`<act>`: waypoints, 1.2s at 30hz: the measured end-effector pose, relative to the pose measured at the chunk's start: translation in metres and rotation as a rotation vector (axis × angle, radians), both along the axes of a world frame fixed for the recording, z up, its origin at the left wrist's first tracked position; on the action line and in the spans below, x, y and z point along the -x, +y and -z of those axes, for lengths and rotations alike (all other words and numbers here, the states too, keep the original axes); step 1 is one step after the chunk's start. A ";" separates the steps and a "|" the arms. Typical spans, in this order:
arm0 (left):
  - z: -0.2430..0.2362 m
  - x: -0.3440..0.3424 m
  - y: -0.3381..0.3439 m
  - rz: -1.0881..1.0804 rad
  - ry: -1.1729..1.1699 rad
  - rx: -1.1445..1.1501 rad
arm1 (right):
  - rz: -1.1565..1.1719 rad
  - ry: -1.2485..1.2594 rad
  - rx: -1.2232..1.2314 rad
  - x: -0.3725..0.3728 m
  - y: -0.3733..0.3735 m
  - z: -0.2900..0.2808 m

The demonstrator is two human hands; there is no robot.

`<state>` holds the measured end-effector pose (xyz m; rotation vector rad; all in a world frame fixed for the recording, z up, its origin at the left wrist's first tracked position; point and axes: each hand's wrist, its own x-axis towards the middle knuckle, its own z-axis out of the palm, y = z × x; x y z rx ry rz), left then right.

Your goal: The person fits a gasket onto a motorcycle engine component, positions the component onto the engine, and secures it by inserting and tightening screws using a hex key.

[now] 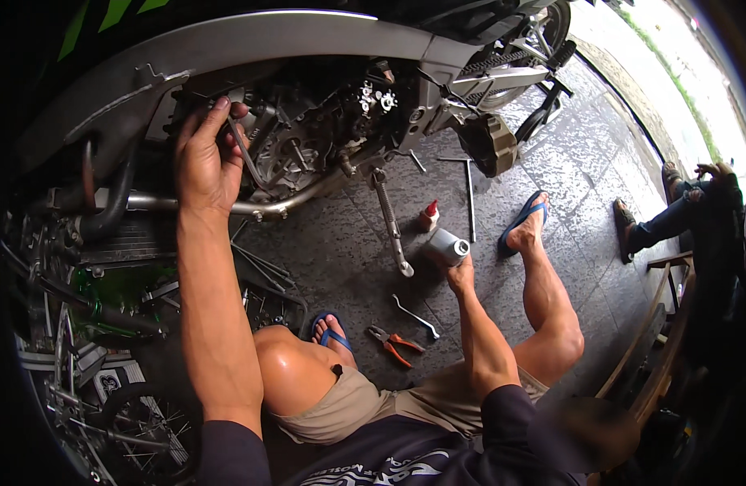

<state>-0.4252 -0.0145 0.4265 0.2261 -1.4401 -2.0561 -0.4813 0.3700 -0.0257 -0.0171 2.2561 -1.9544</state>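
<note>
My left hand [210,154] is raised to the opened side of a motorcycle engine [296,150], thumb and fingers closed around the upper end of a thin dark strip [243,151]. The strip slants down towards the engine's lower edge; its kind does not show. Low over the floor, my right hand [460,274] grips a grey bottle [446,245] that is tilted, with its pale round top facing me. Just behind it stands a small bottle with a red pointed cap [429,215].
Red-handled pliers [395,346] and a wrench [416,317] lie between my feet. Farther off is a T-handle wrench [471,198]. The kickstand [387,219] reaches down to mid-floor. Metal parts and a spoked wheel [150,429] crowd the left; another person's leg [660,227] shows at right.
</note>
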 end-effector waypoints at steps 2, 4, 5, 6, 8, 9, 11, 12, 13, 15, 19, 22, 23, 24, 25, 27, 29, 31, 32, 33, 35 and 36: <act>0.004 0.016 0.008 0.043 0.017 -0.039 | 0.061 0.076 -0.186 0.011 0.034 0.013; 0.003 0.010 0.001 -0.025 -0.019 -0.035 | 0.125 0.021 -0.476 -0.005 0.022 0.004; 0.001 0.005 -0.002 -0.057 -0.045 -0.022 | 0.117 -0.058 -0.628 -0.016 0.012 -0.009; -0.001 0.000 -0.003 -0.092 -0.060 -0.008 | 0.031 -0.259 -0.843 -0.025 0.004 -0.025; -0.004 0.002 0.004 -0.107 -0.061 -0.053 | -0.200 -0.447 -0.702 -0.038 -0.001 -0.046; -0.001 0.003 0.008 -0.098 -0.054 -0.055 | -0.170 -0.293 -0.452 -0.060 -0.022 -0.077; -0.003 0.004 0.014 -0.072 -0.011 -0.037 | -0.174 -0.071 -0.191 -0.083 -0.084 -0.193; -0.004 0.006 0.018 -0.051 0.008 -0.057 | -0.195 -0.006 0.049 -0.091 -0.110 -0.256; -0.006 0.006 0.020 -0.057 0.017 -0.060 | -0.182 0.132 0.111 -0.096 -0.134 -0.305; -0.003 0.004 0.018 -0.060 0.013 -0.070 | -0.224 0.565 0.081 -0.099 -0.168 -0.390; -0.003 0.001 0.011 -0.046 0.010 -0.076 | -0.139 0.884 -0.037 -0.085 -0.207 -0.433; -0.006 -0.002 0.012 -0.039 -0.020 -0.070 | -0.043 0.873 -0.044 -0.080 -0.204 -0.442; -0.007 -0.002 0.014 -0.042 -0.012 -0.069 | -0.029 1.003 -0.049 -0.076 -0.204 -0.441; -0.008 -0.001 0.016 -0.041 -0.006 -0.070 | -0.012 1.133 -0.058 -0.071 -0.202 -0.440; -0.008 0.000 0.017 -0.030 0.004 -0.071 | -0.003 1.143 -0.065 -0.069 -0.202 -0.440; -0.007 0.006 0.017 0.015 0.024 -0.115 | -0.101 1.213 -0.214 -0.064 -0.195 -0.442; -0.004 0.010 0.015 0.080 0.073 -0.220 | -0.167 0.935 -0.241 -0.070 -0.199 -0.449; -0.004 0.005 0.013 0.055 0.071 -0.186 | -0.196 0.586 -0.022 -0.079 -0.212 -0.455; 0.001 0.004 0.006 0.031 0.048 -0.147 | -0.159 0.529 0.204 -0.081 -0.229 -0.449; 0.002 0.008 0.008 -0.007 0.001 -0.142 | -0.120 0.507 0.280 -0.077 -0.245 -0.435; 0.005 0.005 -0.010 -0.001 -0.003 -0.127 | -0.227 0.540 0.253 -0.088 -0.244 -0.433; 0.016 0.008 -0.029 0.042 0.015 -0.105 | -0.343 0.591 0.127 -0.098 -0.237 -0.443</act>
